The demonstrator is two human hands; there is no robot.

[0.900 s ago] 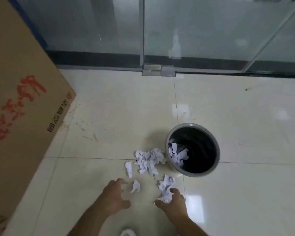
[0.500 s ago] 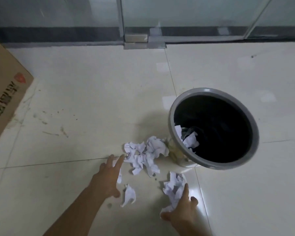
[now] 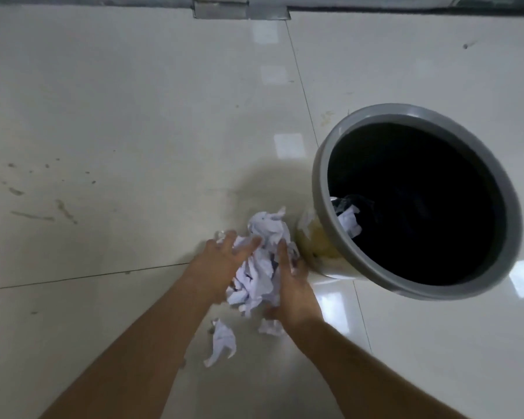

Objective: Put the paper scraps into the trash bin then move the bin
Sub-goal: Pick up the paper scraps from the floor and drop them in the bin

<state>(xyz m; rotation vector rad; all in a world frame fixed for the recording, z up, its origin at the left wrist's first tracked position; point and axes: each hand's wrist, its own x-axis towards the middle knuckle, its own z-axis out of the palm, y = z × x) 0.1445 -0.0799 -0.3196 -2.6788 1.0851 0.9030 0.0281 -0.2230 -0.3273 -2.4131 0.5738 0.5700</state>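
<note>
A heap of crumpled white paper scraps [image 3: 262, 261] lies on the pale tiled floor just left of a round grey trash bin [image 3: 324, 189] with a black liner. My left hand [image 3: 221, 267] presses against the heap's left side and my right hand [image 3: 294, 282] against its right side, so the scraps are squeezed between both palms. A loose scrap [image 3: 223, 343] lies on the floor below my left hand, and a smaller one [image 3: 268, 327] sits by my right wrist. Some white paper [image 3: 350, 222] shows inside the bin.
A grey metal door fitting [image 3: 239, 10] and a dark threshold run along the top edge. Dirty scuff marks [image 3: 43, 204] mark the tiles at the left. Tile joints cross the floor near my hands.
The view has come closer to the floor and the cardboard box has left the frame. Both hands have moved inward and gathered the spread-out scraps into one heap between them.
</note>
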